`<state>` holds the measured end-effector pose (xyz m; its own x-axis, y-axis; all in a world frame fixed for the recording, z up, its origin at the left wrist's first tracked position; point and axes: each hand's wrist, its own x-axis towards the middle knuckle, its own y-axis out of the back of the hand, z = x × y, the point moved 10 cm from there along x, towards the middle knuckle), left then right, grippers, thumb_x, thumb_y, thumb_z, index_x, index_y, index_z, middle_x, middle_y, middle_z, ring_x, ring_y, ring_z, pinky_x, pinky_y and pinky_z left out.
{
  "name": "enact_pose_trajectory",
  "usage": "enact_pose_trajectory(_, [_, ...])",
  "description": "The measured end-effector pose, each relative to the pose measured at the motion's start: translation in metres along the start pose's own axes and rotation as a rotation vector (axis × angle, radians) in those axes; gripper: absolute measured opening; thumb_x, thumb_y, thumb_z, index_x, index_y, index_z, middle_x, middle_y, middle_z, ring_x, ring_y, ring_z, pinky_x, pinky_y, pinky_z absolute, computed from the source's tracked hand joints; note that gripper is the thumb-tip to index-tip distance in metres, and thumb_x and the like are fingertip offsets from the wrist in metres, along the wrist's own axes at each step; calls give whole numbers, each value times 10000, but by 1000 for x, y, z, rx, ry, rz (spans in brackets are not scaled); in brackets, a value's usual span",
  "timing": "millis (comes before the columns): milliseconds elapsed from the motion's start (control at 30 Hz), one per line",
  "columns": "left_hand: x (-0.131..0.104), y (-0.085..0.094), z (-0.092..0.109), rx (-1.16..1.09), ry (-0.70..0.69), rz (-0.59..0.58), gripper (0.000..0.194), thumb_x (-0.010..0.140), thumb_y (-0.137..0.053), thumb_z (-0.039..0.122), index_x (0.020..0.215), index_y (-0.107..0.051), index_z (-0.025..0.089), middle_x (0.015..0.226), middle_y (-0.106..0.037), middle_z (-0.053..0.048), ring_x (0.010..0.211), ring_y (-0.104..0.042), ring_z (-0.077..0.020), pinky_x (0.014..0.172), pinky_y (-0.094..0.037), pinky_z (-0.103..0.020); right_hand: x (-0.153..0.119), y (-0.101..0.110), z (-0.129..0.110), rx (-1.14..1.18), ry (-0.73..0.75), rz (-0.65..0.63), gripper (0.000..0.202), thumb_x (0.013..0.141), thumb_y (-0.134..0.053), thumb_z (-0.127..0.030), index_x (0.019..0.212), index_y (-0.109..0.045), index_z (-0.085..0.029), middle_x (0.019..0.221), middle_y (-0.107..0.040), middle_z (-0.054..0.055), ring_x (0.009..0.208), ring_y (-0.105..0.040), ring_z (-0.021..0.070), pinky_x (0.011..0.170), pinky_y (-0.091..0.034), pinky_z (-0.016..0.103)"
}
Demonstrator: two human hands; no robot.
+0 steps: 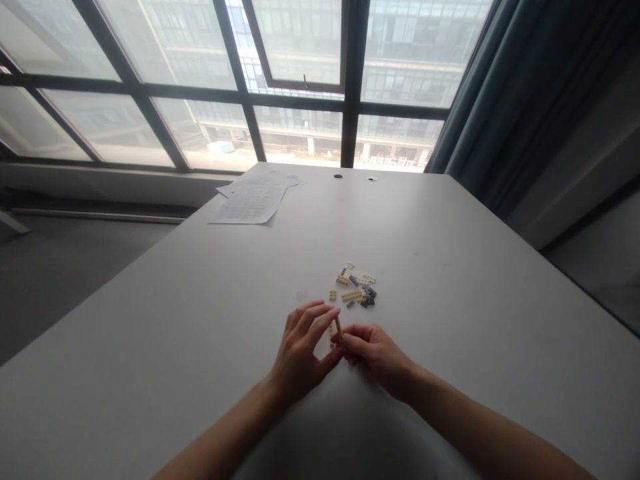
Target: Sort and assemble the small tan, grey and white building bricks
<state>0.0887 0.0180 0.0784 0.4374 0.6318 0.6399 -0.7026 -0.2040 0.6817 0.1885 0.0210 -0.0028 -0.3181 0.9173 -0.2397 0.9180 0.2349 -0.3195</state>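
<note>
Between my two hands is a slim tan building-block piece (pixel 339 327), held on edge above the white table. My left hand (pixel 304 343) grips its far end with a fingertip and its near end with the thumb. The fingers of my right hand (pixel 373 347) pinch the near end. Partly hidden behind the fingers is a second tan piece with studs (pixel 331 333); whether it is joined to the first I cannot tell. Just beyond my hands lies a small tan brick (pixel 333 295), beside a loose group of tan, white and dark grey bricks (pixel 356 293).
The white table (pixel 425 267) reaches to the window wall. Printed papers (pixel 255 200) lie at its far left edge. Two round cable holes (pixel 339 177) sit near the back edge. A dark blue-grey curtain (pixel 475 100) hangs at the right.
</note>
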Motion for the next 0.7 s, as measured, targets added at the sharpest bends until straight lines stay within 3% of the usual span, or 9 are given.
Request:
enact_pose_trajectory(133, [0,3,2,-19,-31,16,475,819,-649,272,1258,-473,240,1165,-589,-102,1166,-505,-277,968,-430,-434,-3,5,-10,-20,51,78,230,690,-743,-364,712,-646,-156,632,-567,-23,575,-439,94,579,-353,232])
enact_pose_trajectory(267, [0,7,5,-40,-61,43,456,807,-668,249,1225,-488,227,1140,-603,-101,1151,-516,-265,955,-439,-415,-6,9,-18,-113,113,137,203,688,-734,-330,713,-641,-150,609,-567,-23,562,-447,97,559,-355,238])
enact_pose_trajectory(500, [-1,4,3,-21,-61,40,393,827,-640,296,1196,-522,232,1124,-621,-92,1147,-527,-265,949,-437,-410,-7,10,-12,-43,61,169,278,601,-808,-331,689,-605,-164,576,-553,-47,541,-459,92,556,-368,236])
enact_pose_trajectory(700, [-2,3,5,-28,-82,33,420,814,-664,276,1204,-519,221,1126,-615,-95,1138,-520,-266,953,-431,-411,-8,15,-13,-81,116,219,281,597,-820,-324,682,-607,-162,618,-582,-35,569,-490,99,573,-389,240])
